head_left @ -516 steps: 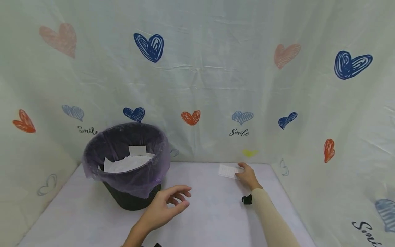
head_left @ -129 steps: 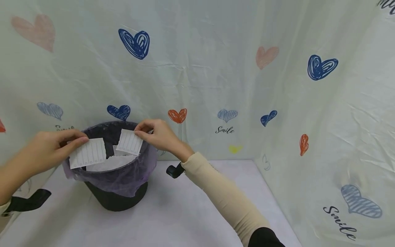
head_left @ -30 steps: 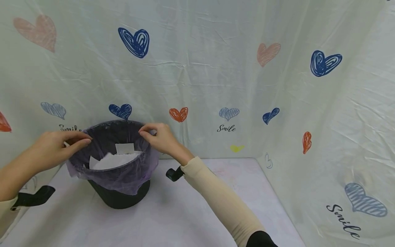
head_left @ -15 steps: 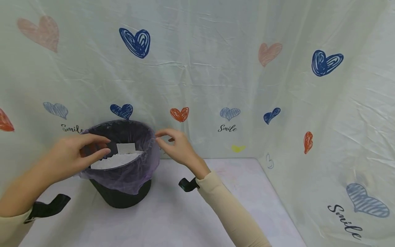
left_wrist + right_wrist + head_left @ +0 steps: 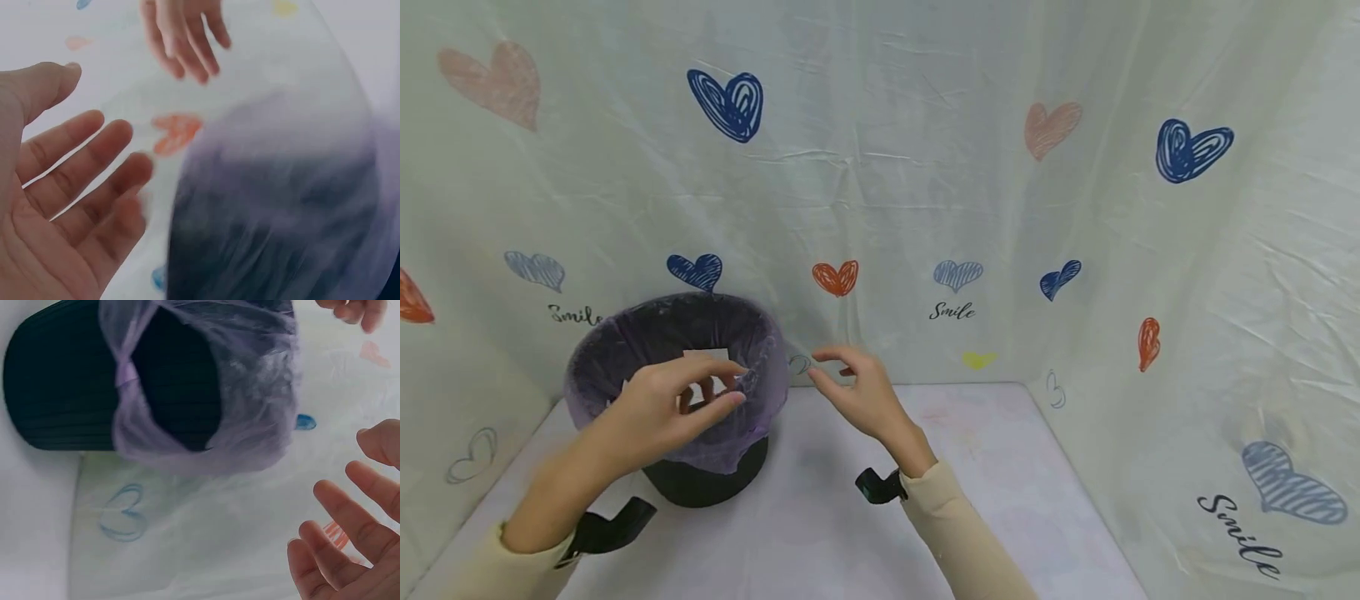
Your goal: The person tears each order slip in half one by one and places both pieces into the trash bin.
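Note:
A dark trash can (image 5: 707,483) lined with a purple plastic bag (image 5: 775,358) stands at the left of the table. White paper (image 5: 718,354) shows inside it, partly hidden behind my left hand (image 5: 662,417). That hand hovers over the can's near side with relaxed fingers and nothing in them; the left wrist view has its fingers (image 5: 94,162) spread loosely. Just right of the bag, my right hand (image 5: 868,396) hangs in the air, fingers loosely bent and holding nothing. In the right wrist view the knotted side of the bag (image 5: 128,375) is visible against the can.
A white-covered table (image 5: 820,533) carries the can. Behind and on both sides hangs a pale curtain (image 5: 880,208) printed with hearts and "Smile". Each wrist bears a black camera mount, such as the right mount (image 5: 878,486).
Earlier both hands held torn lined paper pieces over the can; these have gone from the hands. In the last second both hands have moved right and lower, their fingers parting.

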`<state>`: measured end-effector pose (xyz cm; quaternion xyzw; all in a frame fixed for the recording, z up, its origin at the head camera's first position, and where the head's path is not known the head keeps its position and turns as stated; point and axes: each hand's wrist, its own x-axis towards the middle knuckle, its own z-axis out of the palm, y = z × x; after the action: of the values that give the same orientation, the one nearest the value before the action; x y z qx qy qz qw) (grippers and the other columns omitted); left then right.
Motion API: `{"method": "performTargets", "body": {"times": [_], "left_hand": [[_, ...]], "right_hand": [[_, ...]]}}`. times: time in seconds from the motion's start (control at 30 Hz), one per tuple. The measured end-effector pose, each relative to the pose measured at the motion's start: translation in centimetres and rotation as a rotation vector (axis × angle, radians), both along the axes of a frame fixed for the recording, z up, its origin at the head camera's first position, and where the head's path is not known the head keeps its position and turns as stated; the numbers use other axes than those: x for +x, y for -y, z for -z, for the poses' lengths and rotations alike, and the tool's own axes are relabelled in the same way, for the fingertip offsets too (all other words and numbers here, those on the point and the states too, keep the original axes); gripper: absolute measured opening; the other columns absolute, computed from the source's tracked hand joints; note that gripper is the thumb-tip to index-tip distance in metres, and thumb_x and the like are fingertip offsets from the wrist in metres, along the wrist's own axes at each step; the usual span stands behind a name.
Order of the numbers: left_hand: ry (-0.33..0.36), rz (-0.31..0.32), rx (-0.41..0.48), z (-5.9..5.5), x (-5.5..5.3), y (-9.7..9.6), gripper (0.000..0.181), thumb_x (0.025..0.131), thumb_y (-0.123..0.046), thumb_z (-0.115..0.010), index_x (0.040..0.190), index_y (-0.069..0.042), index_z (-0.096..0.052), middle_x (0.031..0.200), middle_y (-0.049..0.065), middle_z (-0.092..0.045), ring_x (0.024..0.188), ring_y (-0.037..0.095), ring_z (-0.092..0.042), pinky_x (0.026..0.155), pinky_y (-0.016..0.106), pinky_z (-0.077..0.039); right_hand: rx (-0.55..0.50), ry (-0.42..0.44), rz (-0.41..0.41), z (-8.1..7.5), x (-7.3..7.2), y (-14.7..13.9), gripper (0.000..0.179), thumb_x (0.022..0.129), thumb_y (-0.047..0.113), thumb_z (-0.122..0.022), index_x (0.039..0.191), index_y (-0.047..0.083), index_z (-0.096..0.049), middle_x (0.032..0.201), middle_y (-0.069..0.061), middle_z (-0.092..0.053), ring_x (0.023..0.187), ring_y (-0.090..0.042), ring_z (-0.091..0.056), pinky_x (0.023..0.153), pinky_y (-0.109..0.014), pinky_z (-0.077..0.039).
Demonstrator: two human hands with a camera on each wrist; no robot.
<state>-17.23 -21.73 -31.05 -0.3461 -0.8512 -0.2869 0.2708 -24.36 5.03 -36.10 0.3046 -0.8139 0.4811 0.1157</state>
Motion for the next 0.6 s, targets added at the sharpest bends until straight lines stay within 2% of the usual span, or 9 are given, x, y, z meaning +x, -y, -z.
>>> {"method": "performTargets", "body": {"times": [0.13, 0.23, 0.33, 0.47, 0.6], "left_hand": [[0.071, 0.071, 0.042, 1.4, 0.4, -2.0, 0.031, 0.083, -0.004, -0.083, 0.112, -0.011, -0.075, 0.097, -0.007, -0.074, 0.078, -0.003, -0.062, 0.065, 0.021, -0.055], [0.130, 0.088, 0.074, 2.8, 0.8, -3.4, 0.029, 0.086, -0.005, -0.082, 0.113, -0.013, -0.074, 0.100, -0.007, -0.074, 0.081, -0.001, -0.065, 0.069, 0.024, -0.058], [0.179, 0.077, 0.103, 4.4, 1.1, -4.7, 0.028, 0.088, -0.008, -0.081, 0.114, -0.013, -0.074, 0.105, -0.005, -0.076, 0.085, 0.001, -0.068, 0.072, 0.026, -0.059], [0.229, 0.017, 0.126, 6.7, 1.5, -6.3, 0.029, 0.089, -0.014, -0.081, 0.116, -0.014, -0.073, 0.109, -0.005, -0.076, 0.093, 0.006, -0.070, 0.075, 0.031, -0.060], [0.264, -0.096, 0.132, 9.3, 2.0, -7.8, 0.031, 0.087, -0.018, -0.084, 0.116, -0.017, -0.073, 0.110, -0.008, -0.075, 0.098, 0.011, -0.069, 0.078, 0.033, -0.059]], "right_hand": [[-0.005, 0.043, 0.052, 1.9, 0.5, -1.2, 0.029, 0.099, 0.021, -0.069, 0.125, 0.011, -0.071, 0.128, -0.005, -0.071, 0.124, -0.020, -0.063, 0.098, -0.043, -0.054], [-0.012, 0.073, 0.095, 3.3, 1.0, -2.0, 0.029, 0.098, 0.022, -0.070, 0.126, 0.012, -0.071, 0.128, -0.003, -0.071, 0.124, -0.018, -0.063, 0.098, -0.043, -0.055], [-0.019, 0.084, 0.139, 4.7, 1.4, -2.8, 0.031, 0.098, 0.024, -0.070, 0.126, 0.012, -0.070, 0.128, -0.003, -0.071, 0.124, -0.019, -0.063, 0.097, -0.045, -0.055], [-0.005, 0.081, 0.210, 6.8, 2.1, -4.0, 0.032, 0.097, 0.026, -0.071, 0.126, 0.013, -0.070, 0.129, -0.003, -0.070, 0.125, -0.022, -0.063, 0.097, -0.048, -0.055], [0.017, 0.084, 0.289, 8.9, 2.7, -5.2, 0.035, 0.096, 0.026, -0.072, 0.127, 0.011, -0.070, 0.129, -0.004, -0.070, 0.126, -0.025, -0.062, 0.099, -0.050, -0.053]]}}
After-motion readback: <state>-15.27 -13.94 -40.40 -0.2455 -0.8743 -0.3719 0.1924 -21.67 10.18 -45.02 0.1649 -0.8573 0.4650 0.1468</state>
